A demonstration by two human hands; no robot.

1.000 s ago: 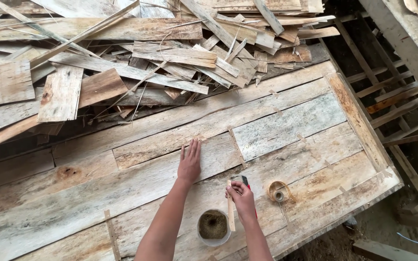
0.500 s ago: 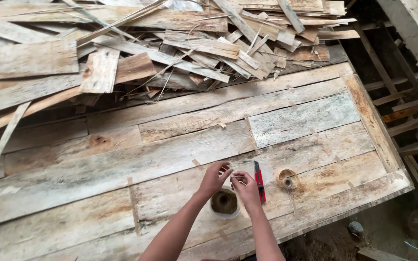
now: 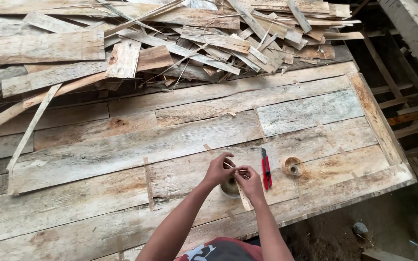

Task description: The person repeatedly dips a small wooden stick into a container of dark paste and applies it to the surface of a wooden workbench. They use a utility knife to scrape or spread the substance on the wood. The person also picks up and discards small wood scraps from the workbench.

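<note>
Both hands are working close together near the front edge of the worktop (image 3: 97, 159), which is built of long weathered planks running left to right. Left hand (image 3: 217, 169) and right hand (image 3: 249, 182) are pinching a thin pale strip (image 3: 242, 193) between fingertips that are almost touching, each closed on it. That strip is lying with its long axis running from the fingers down toward the front edge, its lower end slanting slightly right and passing under the right hand. It is looking flat, narrow and light tan, like a sliver of wood or veneer.

Behind the hands, a heap of scrap boards (image 3: 180, 38) is covering the far edge of the worktop. Partly hidden beneath the hands, a small round container (image 3: 228, 187) is sitting on the planks. Just right of the right hand, a red utility knife (image 3: 266, 169) is lying with its length running front to back, and beyond it toward the right edge a small tape roll (image 3: 293, 166) is resting flat.

Compared with a second ago, the left hand is no longer lying flat on the planks farther back; it has come in to meet the right hand over the container.
</note>
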